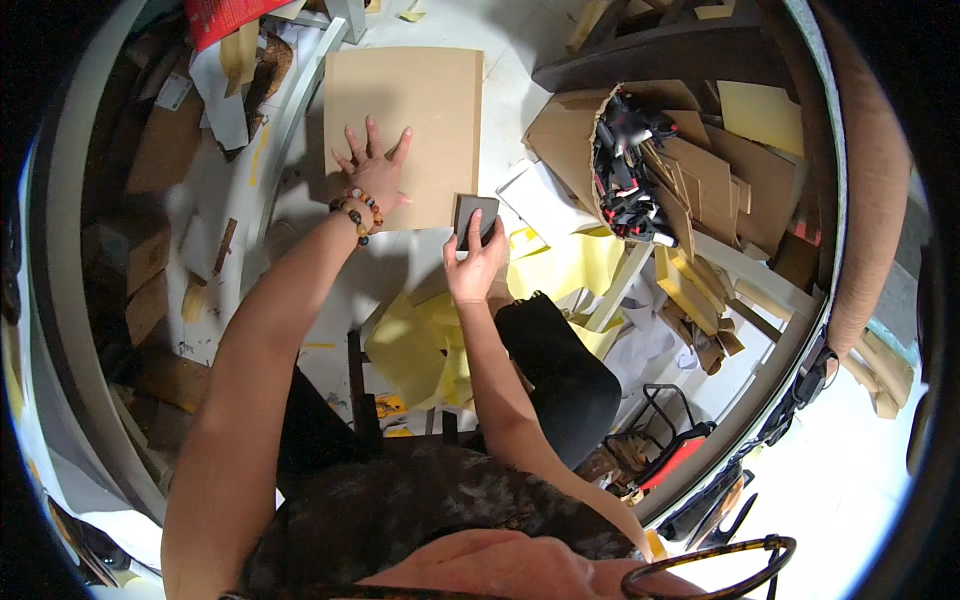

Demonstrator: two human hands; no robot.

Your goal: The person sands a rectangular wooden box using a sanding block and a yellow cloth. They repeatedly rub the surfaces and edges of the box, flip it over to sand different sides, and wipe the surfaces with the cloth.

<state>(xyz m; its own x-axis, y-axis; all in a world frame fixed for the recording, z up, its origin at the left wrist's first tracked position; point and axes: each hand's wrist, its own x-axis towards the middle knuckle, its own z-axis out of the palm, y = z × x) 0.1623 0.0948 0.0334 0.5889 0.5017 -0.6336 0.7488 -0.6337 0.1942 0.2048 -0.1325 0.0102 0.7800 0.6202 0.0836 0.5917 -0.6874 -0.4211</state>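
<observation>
My left hand [375,178] lies flat with spread fingers on a tan cardboard sheet [427,97]; two beaded bracelets circle its wrist. My right hand [476,259] grips a dark, flat rectangular block [478,217], one finger stretched along its top. The block rests at the lower right corner of the sheet. A narrow brown strip runs along the sheet's right edge. What lies under the sheet is hidden.
Right of the sheet stands an open carton [566,135] full of black and red items, beside cardboard pieces [757,180]. Crumpled yellow paper [420,352] lies nearer me. A metal frame bar [289,127] runs along the left.
</observation>
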